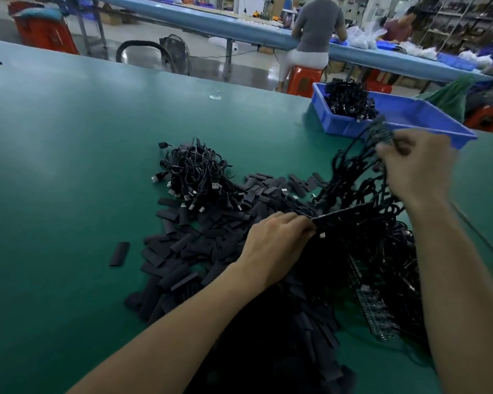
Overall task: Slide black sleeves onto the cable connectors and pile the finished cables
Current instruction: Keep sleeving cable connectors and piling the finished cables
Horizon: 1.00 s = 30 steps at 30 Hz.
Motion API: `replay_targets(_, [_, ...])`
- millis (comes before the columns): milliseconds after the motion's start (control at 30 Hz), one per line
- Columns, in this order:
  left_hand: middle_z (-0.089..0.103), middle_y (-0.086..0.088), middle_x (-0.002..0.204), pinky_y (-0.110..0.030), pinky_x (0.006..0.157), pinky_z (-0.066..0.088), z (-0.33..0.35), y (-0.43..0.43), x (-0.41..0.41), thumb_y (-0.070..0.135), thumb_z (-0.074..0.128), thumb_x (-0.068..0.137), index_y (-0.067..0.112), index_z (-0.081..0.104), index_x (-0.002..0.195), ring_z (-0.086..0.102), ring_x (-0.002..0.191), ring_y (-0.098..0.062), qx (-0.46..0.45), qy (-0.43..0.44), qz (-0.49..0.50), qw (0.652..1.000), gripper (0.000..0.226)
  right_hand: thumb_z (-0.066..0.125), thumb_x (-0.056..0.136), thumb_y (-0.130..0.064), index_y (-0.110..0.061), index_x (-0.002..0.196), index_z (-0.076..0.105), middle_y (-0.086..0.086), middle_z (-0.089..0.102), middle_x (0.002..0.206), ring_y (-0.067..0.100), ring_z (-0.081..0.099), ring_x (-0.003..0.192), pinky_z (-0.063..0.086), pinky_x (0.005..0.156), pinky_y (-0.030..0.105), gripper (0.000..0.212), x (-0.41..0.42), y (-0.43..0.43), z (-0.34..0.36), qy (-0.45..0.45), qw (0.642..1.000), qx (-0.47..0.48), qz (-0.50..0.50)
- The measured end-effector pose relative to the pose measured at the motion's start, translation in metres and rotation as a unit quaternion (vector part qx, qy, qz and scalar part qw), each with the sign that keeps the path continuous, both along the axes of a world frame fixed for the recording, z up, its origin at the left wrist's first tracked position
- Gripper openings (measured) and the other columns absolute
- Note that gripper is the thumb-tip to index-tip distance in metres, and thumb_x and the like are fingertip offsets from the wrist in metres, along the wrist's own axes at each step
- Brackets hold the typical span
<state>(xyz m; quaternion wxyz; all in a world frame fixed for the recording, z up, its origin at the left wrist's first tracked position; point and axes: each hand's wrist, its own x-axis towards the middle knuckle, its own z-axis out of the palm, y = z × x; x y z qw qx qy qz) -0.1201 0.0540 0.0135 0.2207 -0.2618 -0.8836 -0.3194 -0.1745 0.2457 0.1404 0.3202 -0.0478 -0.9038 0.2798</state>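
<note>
A heap of flat black sleeves (199,245) covers the green table (69,166) in front of me. Behind it lies a pile of black cables with silver USB plugs (194,174). My left hand (273,243) pinches the near end of a black strip of connectors (345,217). My right hand (419,169) is raised and grips the far end of a tangled bunch of black cables (356,180), which hangs between the two hands. More cables and a connector strip (376,311) lie below my right forearm.
A blue plastic bin (410,118) holding black cables stands at the table's far right edge. One loose sleeve (120,253) lies apart on the left. Beyond the table, two people sit at a long blue bench, with red stools and a floor fan.
</note>
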Motion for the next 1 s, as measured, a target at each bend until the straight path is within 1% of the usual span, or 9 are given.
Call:
replay_targets(133, [0.063, -0.004, 0.096, -0.041, 0.06, 0.044, -0.001, 0.002, 0.0, 0.021, 0.059, 0.095, 0.013, 0.05, 0.098, 0.057, 0.076, -0.031, 0.013, -0.072, 0.012, 0.997, 0.012, 0.074, 0.089, -0.021, -0.009, 0.123, 0.069, 0.016, 0.072, 0.115, 0.021, 0.068, 0.097, 0.052, 0.097, 0.037, 0.036, 0.005, -0.007, -0.01, -0.103, 0.993, -0.005, 0.051])
replay_targets(233, [0.053, -0.001, 0.088, -0.035, 0.059, 0.035, -0.003, 0.005, 0.007, 0.033, 0.068, 0.085, 0.02, 0.032, 0.093, 0.051, 0.069, -0.026, 0.019, -0.085, 0.039, 0.995, 0.039, 0.075, 0.089, -0.024, -0.01, 0.124, 0.067, 0.016, 0.071, 0.117, 0.021, 0.068, 0.097, 0.053, 0.096, 0.04, 0.038, 0.005, -0.008, -0.016, -0.151, 0.982, -0.067, 0.088])
replay_targets(367, [0.058, -0.001, 0.105, -0.033, 0.073, 0.044, 0.003, 0.009, 0.012, 0.049, 0.075, 0.08, 0.018, 0.05, 0.109, 0.055, 0.088, -0.022, 0.056, 0.011, 0.084, 0.995, 0.049, 0.076, 0.088, -0.026, -0.016, 0.122, 0.066, 0.013, 0.072, 0.113, 0.019, 0.068, 0.096, 0.049, 0.084, 0.032, 0.037, 0.008, -0.005, -0.017, -0.151, 0.978, -0.099, 0.104])
replay_targets(433, [0.067, 0.001, 0.107, -0.037, 0.078, 0.049, 0.007, 0.011, 0.008, 0.046, 0.073, 0.085, 0.022, 0.064, 0.12, 0.062, 0.097, -0.024, -0.004, 0.083, 0.05, 0.995, 0.043, 0.076, 0.088, -0.027, -0.022, 0.115, 0.066, 0.008, 0.074, 0.102, 0.019, 0.071, 0.093, 0.053, 0.087, 0.037, 0.029, 0.011, -0.007, -0.016, -0.162, 0.971, -0.114, 0.131])
replay_targets(533, [0.071, 0.002, 0.094, -0.031, 0.062, 0.046, 0.01, 0.012, 0.002, 0.034, 0.07, 0.091, 0.027, 0.072, 0.119, 0.065, 0.084, -0.023, -0.083, 0.155, -0.008, 0.984, 0.029, 0.076, 0.088, -0.029, -0.025, 0.11, 0.069, 0.006, 0.075, 0.096, 0.021, 0.072, 0.092, 0.055, 0.088, 0.037, 0.024, 0.014, -0.013, -0.015, -0.17, 0.966, -0.083, 0.174])
replay_targets(700, [0.06, -0.001, 0.084, -0.027, 0.051, 0.029, 0.003, 0.004, 0.0, 0.019, 0.068, 0.092, 0.023, 0.07, 0.124, 0.056, 0.072, -0.023, -0.079, 0.185, 0.002, 0.98, 0.032, 0.08, 0.082, -0.03, -0.02, 0.14, 0.057, 0.005, 0.059, 0.138, 0.022, 0.055, 0.126, 0.04, 0.105, 0.036, 0.063, 0.016, -0.012, -0.013, -0.28, 0.942, 0.077, 0.169])
replay_targets(767, [0.056, -0.002, 0.083, -0.027, 0.05, 0.028, 0.0, 0.002, 0.002, 0.015, 0.068, 0.093, 0.023, 0.066, 0.129, 0.052, 0.072, -0.022, -0.047, 0.161, 0.016, 0.986, 0.038, 0.078, 0.086, -0.025, -0.018, 0.142, 0.055, 0.009, 0.056, 0.142, 0.026, 0.052, 0.128, 0.037, 0.103, 0.034, 0.061, 0.016, -0.007, -0.013, -0.273, 0.951, 0.075, 0.122])
replay_targets(867, [0.058, -0.001, 0.085, -0.031, 0.044, 0.04, -0.008, -0.006, 0.005, 0.017, 0.061, 0.097, 0.021, 0.068, 0.126, 0.054, 0.074, -0.022, -0.002, 0.105, 0.028, 0.994, 0.03, 0.071, 0.091, -0.013, -0.013, 0.135, 0.061, 0.016, 0.065, 0.13, 0.029, 0.062, 0.111, 0.045, 0.096, 0.033, 0.046, 0.02, -0.002, -0.012, -0.202, 0.975, 0.073, 0.049])
replay_targets(1000, [0.061, 0.0, 0.083, -0.031, 0.047, 0.045, -0.02, -0.019, 0.01, 0.017, 0.069, 0.092, 0.023, 0.074, 0.114, 0.056, 0.073, -0.022, -0.051, 0.098, -0.019, 0.994, 0.023, 0.069, 0.091, -0.005, -0.006, 0.127, 0.067, 0.017, 0.071, 0.115, 0.025, 0.063, 0.09, 0.044, 0.093, 0.029, 0.036, 0.02, 0.005, 0.005, -0.055, 0.998, 0.044, -0.004])
